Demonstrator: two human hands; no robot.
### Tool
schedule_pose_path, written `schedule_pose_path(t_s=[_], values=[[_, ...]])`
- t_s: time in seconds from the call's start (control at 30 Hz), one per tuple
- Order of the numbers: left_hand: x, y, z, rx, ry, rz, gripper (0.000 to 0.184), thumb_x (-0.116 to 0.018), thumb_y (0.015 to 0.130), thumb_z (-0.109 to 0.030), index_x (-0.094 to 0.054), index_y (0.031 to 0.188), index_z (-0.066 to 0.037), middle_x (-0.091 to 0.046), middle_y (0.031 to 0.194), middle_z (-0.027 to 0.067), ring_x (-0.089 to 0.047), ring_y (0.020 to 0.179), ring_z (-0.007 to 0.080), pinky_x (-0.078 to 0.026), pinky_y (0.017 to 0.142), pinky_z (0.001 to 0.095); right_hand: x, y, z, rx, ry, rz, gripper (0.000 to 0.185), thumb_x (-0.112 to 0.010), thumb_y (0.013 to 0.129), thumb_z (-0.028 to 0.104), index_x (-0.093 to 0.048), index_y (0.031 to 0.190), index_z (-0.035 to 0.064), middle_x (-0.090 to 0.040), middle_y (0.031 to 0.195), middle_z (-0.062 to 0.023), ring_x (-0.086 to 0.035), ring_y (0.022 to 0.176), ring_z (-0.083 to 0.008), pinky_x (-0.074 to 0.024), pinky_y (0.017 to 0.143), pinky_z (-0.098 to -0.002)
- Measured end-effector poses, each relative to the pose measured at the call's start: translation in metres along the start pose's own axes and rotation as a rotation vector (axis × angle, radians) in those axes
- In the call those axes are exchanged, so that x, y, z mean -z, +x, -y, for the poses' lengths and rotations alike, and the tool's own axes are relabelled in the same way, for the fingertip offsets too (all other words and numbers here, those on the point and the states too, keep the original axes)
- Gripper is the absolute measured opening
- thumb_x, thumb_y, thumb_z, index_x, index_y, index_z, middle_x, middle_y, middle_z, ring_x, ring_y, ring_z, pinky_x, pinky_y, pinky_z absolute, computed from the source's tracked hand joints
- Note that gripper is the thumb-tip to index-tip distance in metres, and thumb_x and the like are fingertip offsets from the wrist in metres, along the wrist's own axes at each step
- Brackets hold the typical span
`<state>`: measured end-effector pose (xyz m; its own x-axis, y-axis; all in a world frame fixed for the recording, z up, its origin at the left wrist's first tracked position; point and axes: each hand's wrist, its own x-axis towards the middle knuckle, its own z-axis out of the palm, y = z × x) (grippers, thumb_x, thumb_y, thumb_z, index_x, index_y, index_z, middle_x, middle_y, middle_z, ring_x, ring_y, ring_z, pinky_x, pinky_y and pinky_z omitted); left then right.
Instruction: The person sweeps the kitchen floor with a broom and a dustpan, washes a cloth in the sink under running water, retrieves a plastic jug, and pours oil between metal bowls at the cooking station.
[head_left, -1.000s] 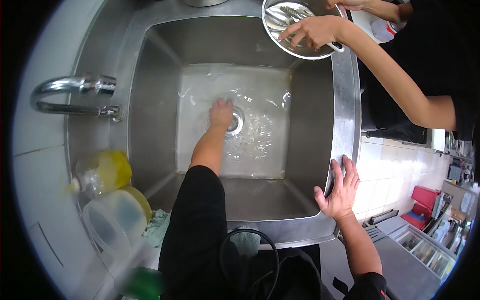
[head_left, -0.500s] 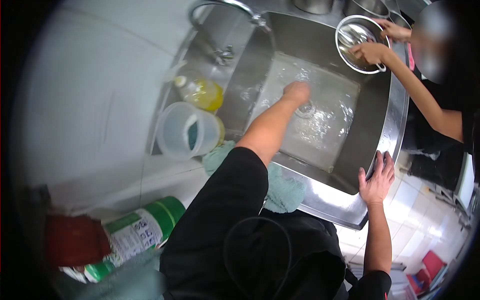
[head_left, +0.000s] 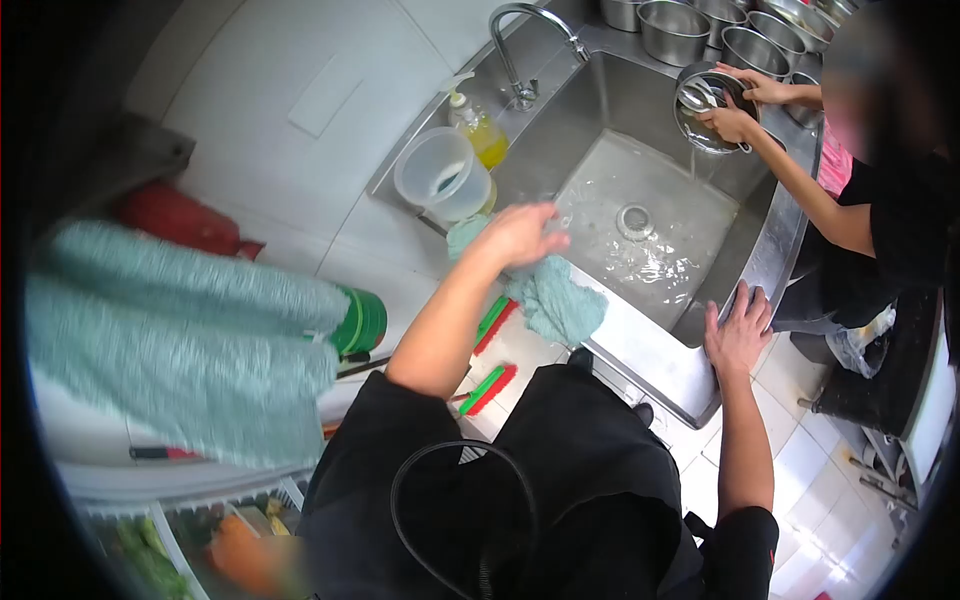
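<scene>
My left hand (head_left: 515, 237) is raised above the near left rim of the sink, its fingers apart and nothing in them; it is a little blurred. Just below it, a green cloth (head_left: 562, 303) drapes over the front edge. My right hand (head_left: 738, 330) rests with spread fingers on the near right corner of the steel sink (head_left: 640, 75). Shallow water lies around the drain (head_left: 634, 222). Beside my left hand stand a clear plastic tub (head_left: 442, 172) and a pump bottle of yellow liquid (head_left: 480, 132).
A co-worker's hands (head_left: 735, 115) tilt a metal pot (head_left: 690, 128) with utensils inside, and water runs from it into the sink. Several steel pots (head_left: 675, 35) stand behind. A tap (head_left: 515, 50) arches over the far left. A large green towel (head_left: 180, 340) hangs left; brushes (head_left: 490, 388) are below.
My left hand has come up out of the sink basin and back toward the left rim, opening. My right hand stays on the edge. The co-worker's pot has tipped, and my view has shifted.
</scene>
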<state>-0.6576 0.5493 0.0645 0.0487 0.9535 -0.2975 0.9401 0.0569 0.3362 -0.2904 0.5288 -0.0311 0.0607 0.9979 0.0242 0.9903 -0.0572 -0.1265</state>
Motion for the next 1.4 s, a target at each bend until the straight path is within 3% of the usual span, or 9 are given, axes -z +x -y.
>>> schedule_pose_path(t_s=[0.17, 0.27, 0.43, 0.57, 0.8, 1.03, 1.2, 1.33, 1.4], values=[[-0.056, -0.099, -0.032, 0.165, 0.124, 0.103, 0.081, -0.065, 0.080, -0.050, -0.037, 0.142, -0.006, -0.034, 0.144, 0.0264, -0.036, 0.133, 0.0392, -0.032, 0.109, 0.0414, -0.003, -0.007, -0.017, 0.096, 0.067, -0.042, 0.067, -0.054, 0.086, 0.048, -0.037, 0.139, 0.0109, -0.033, 0.144, -0.0181, -0.026, 0.136, -0.0362, -0.0254, 0.104, -0.0597], [-0.079, -0.117, -0.035, 0.177, -0.107, -0.079, 0.081, -0.065, 0.081, -0.051, -0.035, 0.143, -0.007, -0.029, 0.147, 0.0268, -0.032, 0.135, 0.0409, -0.031, 0.110, 0.0416, -0.008, -0.012, -0.029, 0.181, 0.104, -0.076, 0.066, -0.056, 0.086, 0.048, -0.041, 0.136, 0.0080, -0.033, 0.143, -0.0208, -0.026, 0.136, -0.0377, -0.0213, 0.106, -0.0607], [-0.079, -0.099, 0.003, 0.404, -0.100, -0.424, 0.068, -0.064, 0.084, -0.042, -0.041, 0.140, -0.012, -0.032, 0.145, 0.0264, -0.033, 0.134, 0.0407, -0.031, 0.110, 0.0436, -0.019, -0.030, -0.026, 0.361, 0.178, -0.241, 0.065, -0.062, 0.082, 0.046, -0.049, 0.129, 0.0037, -0.038, 0.138, -0.0238, -0.032, 0.130, -0.0396, -0.0180, 0.107, -0.0601], [-0.073, -0.074, 0.044, 0.388, -0.091, -0.611, 0.060, -0.063, 0.085, -0.036, -0.045, 0.138, -0.014, -0.035, 0.144, 0.0236, -0.034, 0.133, 0.0393, -0.032, 0.109, 0.0458, -0.003, -0.056, 0.023, 0.696, 0.406, -0.096, 0.058, -0.070, 0.076, 0.038, -0.056, 0.121, 0.0043, -0.042, 0.132, -0.0217, -0.039, 0.121, -0.0378, -0.0277, 0.101, -0.0542], [-0.054, -0.051, 0.023, 0.339, 0.031, -0.393, 0.053, -0.062, 0.086, -0.031, -0.050, 0.132, -0.008, -0.038, 0.144, 0.0177, -0.031, 0.135, 0.0373, -0.030, 0.108, 0.0522, 0.019, -0.069, 0.132, 0.999, 0.510, 0.070, 0.067, -0.069, 0.077, 0.044, -0.048, 0.132, 0.0118, -0.041, 0.135, -0.0175, -0.040, 0.120, -0.0356, -0.0352, 0.097, -0.0481], [-0.002, 0.076, -0.010, 0.092, 0.048, -0.403, 0.062, -0.056, 0.089, -0.026, -0.033, 0.142, -0.003, -0.023, 0.152, 0.0171, -0.020, 0.141, 0.0355, -0.026, 0.111, 0.0516, 0.006, -0.055, 0.180, 0.947, 0.198, 0.262, 0.064, -0.067, 0.078, 0.041, -0.045, 0.134, 0.0187, -0.043, 0.130, -0.0183, -0.043, 0.119, -0.0386, -0.0387, 0.096, -0.0491], [0.032, 0.167, -0.004, 0.197, 0.270, -0.307, 0.061, -0.042, 0.093, -0.020, -0.021, 0.148, -0.005, -0.009, 0.157, 0.0117, -0.006, 0.145, 0.0311, -0.017, 0.114, 0.0539, -0.013, -0.039, 0.170, 0.687, 0.614, 0.318, 0.046, -0.068, 0.079, 0.026, -0.052, 0.121, 0.0157, -0.053, 0.111, -0.0193, -0.056, 0.102, -0.0369, -0.0467, 0.084, -0.0457], [0.057, 0.205, 0.008, 0.162, 0.439, -0.337, 0.055, -0.031, 0.095, -0.019, -0.020, 0.148, -0.007, -0.010, 0.158, 0.0098, -0.005, 0.146, 0.0275, -0.014, 0.114, 0.0532, -0.008, -0.015, 0.146, 0.402, 0.980, 0.366, 0.037, -0.066, 0.082, 0.022, -0.058, 0.115, 0.0106, -0.061, 0.107, -0.0212, -0.059, 0.103, -0.0370, -0.0474, 0.088, -0.0410], [0.052, 0.244, 0.036, 0.279, 0.564, -0.331, 0.051, -0.035, 0.094, -0.019, -0.033, 0.144, -0.008, -0.023, 0.154, 0.0111, -0.018, 0.143, 0.0286, -0.021, 0.112, 0.0535, 0.002, -0.002, 0.134, 0.286, 1.054, 0.417, 0.035, -0.066, 0.083, 0.023, -0.060, 0.115, 0.0094, -0.063, 0.112, -0.0177, -0.060, 0.107, -0.0301, -0.0470, 0.090, -0.0363]])
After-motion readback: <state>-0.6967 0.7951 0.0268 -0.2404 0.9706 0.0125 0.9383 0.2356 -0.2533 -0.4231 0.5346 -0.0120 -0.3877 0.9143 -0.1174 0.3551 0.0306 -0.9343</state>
